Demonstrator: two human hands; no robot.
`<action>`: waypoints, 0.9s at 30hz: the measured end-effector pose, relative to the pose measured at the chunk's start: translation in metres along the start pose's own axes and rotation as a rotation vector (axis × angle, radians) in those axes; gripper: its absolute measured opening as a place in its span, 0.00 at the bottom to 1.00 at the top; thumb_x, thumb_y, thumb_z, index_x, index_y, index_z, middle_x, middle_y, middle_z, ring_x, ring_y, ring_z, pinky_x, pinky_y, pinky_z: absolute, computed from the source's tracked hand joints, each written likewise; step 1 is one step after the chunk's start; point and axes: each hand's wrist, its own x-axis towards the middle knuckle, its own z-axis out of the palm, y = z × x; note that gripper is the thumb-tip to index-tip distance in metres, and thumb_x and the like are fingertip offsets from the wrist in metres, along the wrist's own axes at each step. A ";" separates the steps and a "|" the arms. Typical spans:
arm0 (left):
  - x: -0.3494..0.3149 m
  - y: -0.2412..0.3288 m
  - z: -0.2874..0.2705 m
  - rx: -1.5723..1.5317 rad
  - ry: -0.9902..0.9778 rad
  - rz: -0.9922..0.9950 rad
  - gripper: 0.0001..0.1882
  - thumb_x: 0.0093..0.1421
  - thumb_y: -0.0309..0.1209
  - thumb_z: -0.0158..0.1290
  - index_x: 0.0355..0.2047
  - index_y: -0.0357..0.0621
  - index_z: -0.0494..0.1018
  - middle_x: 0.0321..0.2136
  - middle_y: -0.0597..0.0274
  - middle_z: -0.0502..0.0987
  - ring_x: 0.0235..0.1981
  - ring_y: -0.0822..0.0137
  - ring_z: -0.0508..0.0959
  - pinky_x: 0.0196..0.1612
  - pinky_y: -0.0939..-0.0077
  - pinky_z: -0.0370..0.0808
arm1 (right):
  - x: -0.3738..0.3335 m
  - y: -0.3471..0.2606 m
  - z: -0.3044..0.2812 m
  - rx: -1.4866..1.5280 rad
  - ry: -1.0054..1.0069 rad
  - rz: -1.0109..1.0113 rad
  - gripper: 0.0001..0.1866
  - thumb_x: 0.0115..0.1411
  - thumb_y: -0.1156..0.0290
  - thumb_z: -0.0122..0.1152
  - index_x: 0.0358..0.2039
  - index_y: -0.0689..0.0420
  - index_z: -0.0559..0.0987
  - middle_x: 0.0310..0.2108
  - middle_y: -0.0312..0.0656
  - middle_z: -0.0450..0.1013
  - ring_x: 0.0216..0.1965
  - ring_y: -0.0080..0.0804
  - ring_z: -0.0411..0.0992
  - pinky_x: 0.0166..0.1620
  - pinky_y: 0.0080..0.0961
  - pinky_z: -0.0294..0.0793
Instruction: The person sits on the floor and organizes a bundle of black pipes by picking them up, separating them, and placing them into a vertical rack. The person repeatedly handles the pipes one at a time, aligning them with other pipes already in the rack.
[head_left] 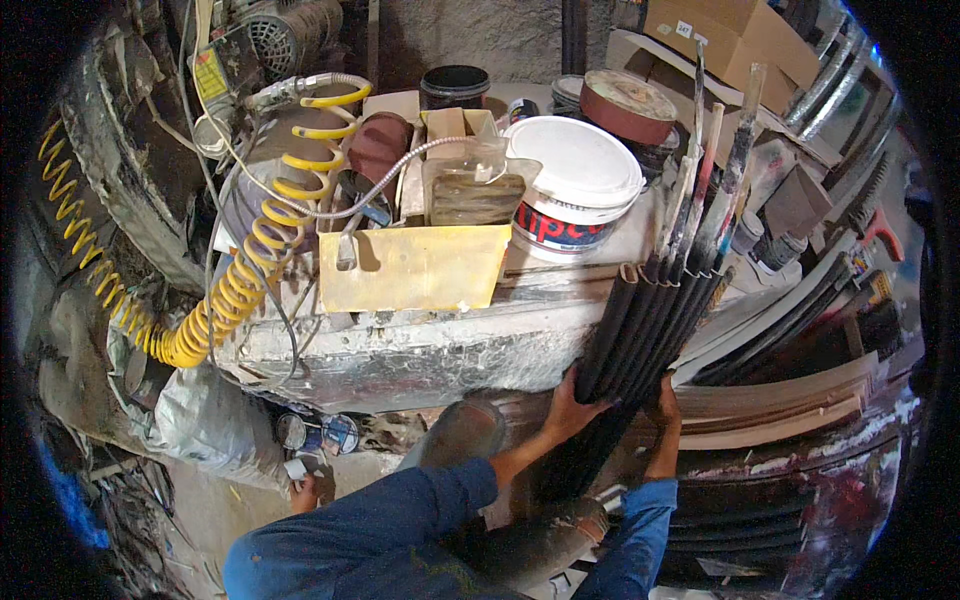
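A bundle of long black tubes (630,345), with open-looking upper ends, slants up from between my knees toward the bench. My left hand (575,405) grips its left side, thumb upward and fingers reaching across the front. On the opposite side my right hand (662,403) is closed round the bundle's edge, its fingers partly hidden behind the tubes. Just past the upper ends stand several paint-stained sticks (715,215). Whether the sticks touch the tubes I cannot tell. At the lower left another hand (304,494), its arm hidden, is near a small white piece (295,468).
On the plaster-crusted bench (420,355) stand a yellow box (415,268), a white lidded bucket (575,170) and a dark red round tin (628,105). A coiled yellow air hose (255,245) hangs at left. Curved strips (780,400) lie stacked at right, below a cardboard box (735,40).
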 end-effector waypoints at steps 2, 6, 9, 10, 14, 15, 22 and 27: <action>-0.003 0.003 -0.001 0.072 -0.045 -0.073 0.44 0.45 0.39 0.72 0.56 0.30 0.63 0.49 0.42 0.75 0.49 0.52 0.76 0.54 0.63 0.71 | 0.005 0.001 -0.001 0.044 0.104 -0.015 0.48 0.62 0.33 0.42 0.69 0.60 0.53 0.69 0.48 0.52 0.68 0.47 0.52 0.65 0.42 0.56; -0.014 0.016 -0.004 -0.158 -0.052 -0.072 0.38 0.50 0.30 0.68 0.57 0.37 0.59 0.49 0.48 0.72 0.50 0.54 0.74 0.55 0.62 0.70 | 0.029 0.022 -0.024 -0.001 0.264 -0.112 0.39 0.68 0.42 0.44 0.66 0.60 0.58 0.65 0.43 0.58 0.63 0.38 0.58 0.64 0.35 0.57; -0.020 0.021 -0.006 -0.134 -0.028 0.012 0.40 0.50 0.29 0.67 0.59 0.39 0.56 0.51 0.50 0.69 0.50 0.56 0.72 0.55 0.64 0.69 | 0.044 0.037 -0.035 -0.005 0.240 -0.250 0.34 0.70 0.43 0.40 0.59 0.61 0.70 0.54 0.44 0.71 0.52 0.34 0.68 0.57 0.32 0.65; -0.021 0.020 -0.007 -0.146 -0.039 -0.013 0.40 0.51 0.28 0.67 0.59 0.39 0.55 0.51 0.50 0.68 0.51 0.56 0.71 0.55 0.64 0.68 | 0.049 0.041 -0.037 -0.098 0.285 -0.348 0.33 0.70 0.44 0.41 0.57 0.61 0.72 0.52 0.43 0.72 0.50 0.33 0.69 0.54 0.33 0.67; -0.025 0.019 -0.010 -0.132 0.019 -0.041 0.39 0.52 0.24 0.63 0.60 0.39 0.54 0.54 0.49 0.66 0.55 0.55 0.67 0.59 0.61 0.63 | 0.058 0.027 -0.036 -0.374 0.635 -0.496 0.29 0.71 0.48 0.41 0.50 0.63 0.77 0.41 0.45 0.75 0.41 0.35 0.71 0.46 0.35 0.69; -0.027 0.022 -0.013 -0.072 0.060 0.005 0.37 0.54 0.26 0.62 0.60 0.38 0.54 0.54 0.47 0.66 0.56 0.53 0.67 0.60 0.60 0.62 | 0.058 0.015 -0.031 -0.293 0.797 -0.582 0.25 0.71 0.54 0.43 0.44 0.65 0.78 0.33 0.46 0.73 0.35 0.35 0.68 0.42 0.33 0.67; 0.004 0.097 -0.062 0.109 0.003 0.528 0.32 0.52 0.25 0.55 0.57 0.33 0.59 0.58 0.39 0.62 0.61 0.45 0.63 0.65 0.55 0.55 | -0.064 -0.114 0.030 -0.350 1.282 -0.932 0.18 0.71 0.62 0.45 0.50 0.65 0.70 0.32 0.46 0.70 0.28 0.28 0.65 0.33 0.24 0.69; 0.098 0.172 -0.063 0.232 -0.022 0.800 0.37 0.54 0.25 0.59 0.61 0.29 0.54 0.60 0.38 0.59 0.61 0.45 0.62 0.64 0.58 0.56 | -0.111 -0.040 0.113 -0.367 1.359 -0.912 0.13 0.70 0.65 0.47 0.41 0.65 0.69 0.31 0.46 0.68 0.35 0.36 0.67 0.41 0.33 0.68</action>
